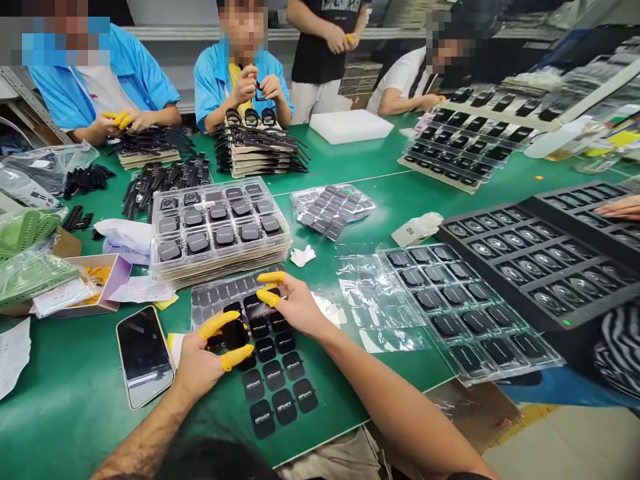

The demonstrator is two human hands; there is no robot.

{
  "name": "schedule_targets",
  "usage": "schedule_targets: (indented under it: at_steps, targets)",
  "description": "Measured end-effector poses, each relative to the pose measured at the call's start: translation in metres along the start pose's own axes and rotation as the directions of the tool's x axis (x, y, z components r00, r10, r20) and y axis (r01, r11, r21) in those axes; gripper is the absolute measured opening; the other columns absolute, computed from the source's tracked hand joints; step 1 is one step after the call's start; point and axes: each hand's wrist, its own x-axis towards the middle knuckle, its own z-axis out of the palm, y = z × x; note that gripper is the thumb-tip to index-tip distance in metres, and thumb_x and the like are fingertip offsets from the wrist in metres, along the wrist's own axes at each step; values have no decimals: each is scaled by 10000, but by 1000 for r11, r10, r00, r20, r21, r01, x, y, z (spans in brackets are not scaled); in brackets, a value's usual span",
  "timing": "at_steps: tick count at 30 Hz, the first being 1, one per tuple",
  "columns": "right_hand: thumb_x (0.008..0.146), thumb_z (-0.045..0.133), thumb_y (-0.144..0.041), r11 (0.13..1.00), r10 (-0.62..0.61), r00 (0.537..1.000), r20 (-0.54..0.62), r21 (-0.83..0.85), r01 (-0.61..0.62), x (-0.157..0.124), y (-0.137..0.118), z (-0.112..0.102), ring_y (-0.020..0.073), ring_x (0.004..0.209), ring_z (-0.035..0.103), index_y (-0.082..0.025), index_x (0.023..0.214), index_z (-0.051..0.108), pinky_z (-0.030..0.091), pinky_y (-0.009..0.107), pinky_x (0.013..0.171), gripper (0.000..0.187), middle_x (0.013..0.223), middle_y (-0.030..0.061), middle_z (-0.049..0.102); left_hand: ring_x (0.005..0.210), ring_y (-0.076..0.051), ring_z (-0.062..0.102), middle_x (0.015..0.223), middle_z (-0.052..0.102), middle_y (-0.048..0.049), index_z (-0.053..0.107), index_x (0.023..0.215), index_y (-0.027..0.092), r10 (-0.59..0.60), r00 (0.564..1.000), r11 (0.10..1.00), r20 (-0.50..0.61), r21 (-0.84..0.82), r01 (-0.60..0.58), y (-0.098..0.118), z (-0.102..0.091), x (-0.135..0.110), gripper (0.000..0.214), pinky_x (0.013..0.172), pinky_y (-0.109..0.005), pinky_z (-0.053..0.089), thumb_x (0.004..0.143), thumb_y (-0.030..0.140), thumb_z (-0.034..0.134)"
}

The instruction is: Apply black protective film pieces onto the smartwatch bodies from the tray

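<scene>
Handling a small dark watch (235, 335) is the observed operation, carried out with 2 hands over a label sheet (274, 375) on the green counter (75, 373). The label sheet is the reference for all locations below.

Left hand (197, 367): yellow-covered fingers (220, 324) grasping the watch at its sides, dark face upward. The watch is above the left part of the label sheet; contact between them cannot be confirmed.

Right hand (299, 305): 2 covered fingers brought close together above the far part of the label sheet. Whether a label is pinched between them cannot be told.

Label sheet: black, rounded pieces with white print; the 2 nearest rows show 3 pieces each.

Surroundings: a phone (145, 357) lies left of the label sheet. Stacked trays (220, 265) stand beyond it, a crumpled tissue (303, 256) lies beyond its far right corner, and a clear tray (515, 369) of dark square pieces is to its right.

Step in hand, as judged: work at a label edge, with the watch held alongside. The next move calls for a precise edge pinch by the right hand and a level, steady watch in the left.
</scene>
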Motion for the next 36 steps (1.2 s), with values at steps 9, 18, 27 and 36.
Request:
schedule_targets:
  at_steps: [9, 18, 27, 36]
  targets:
    - [1028, 681, -201, 532, -535, 826, 178, -689, 493, 33, -25, -89, 255, 1125, 732, -278, 1109, 863, 626, 485, 994, 214, 1181, 101, 817, 917, -293, 863, 1017, 892, -74, 839, 1238, 217, -65, 998, 991, 9, -113, 66, -6, 4, 7, 632, 963, -447, 727, 674, 443, 1012]
    - [925, 874, -302, 355, -203, 878, 434, -803, 479, 98, -36, -162, 115, 611, 591, -208, 844, 897, 455, 340, 665, 126, 739, 40, 751, 926, -262, 838, 1039, 886, -80, 837, 1267, 194, -127, 992, 984, -3, -124, 126, 9, 11, 10, 671, 903, -401, 715, 644, 370, 1012]
    - [1006, 609, -106, 372, -427, 629, 650, -507, 777, -13, -25, -2, 227, 907, 668, -294, 1162, 847, 588, 394, 773, 341, 988, 79, 758, 975, -286, 837, 1115, 888, -89, 853, 1270, 198, -51, 998, 993, 34, -103, 55, -1, 19, 6, 627, 951, -408, 693, 667, 297, 992]
    - [1049, 645, -228, 251, -481, 640, 599, -605, 756, -10, -25, 7, 227, 811, 575, -240, 974, 806, 465, 391, 727, 177, 883, 77, 727, 915, -265, 838, 1060, 899, -48, 865, 1255, 205, -26, 998, 999, 60, -38, 28, 6, 19, 2, 554, 878, -356, 683, 710, 272, 941]
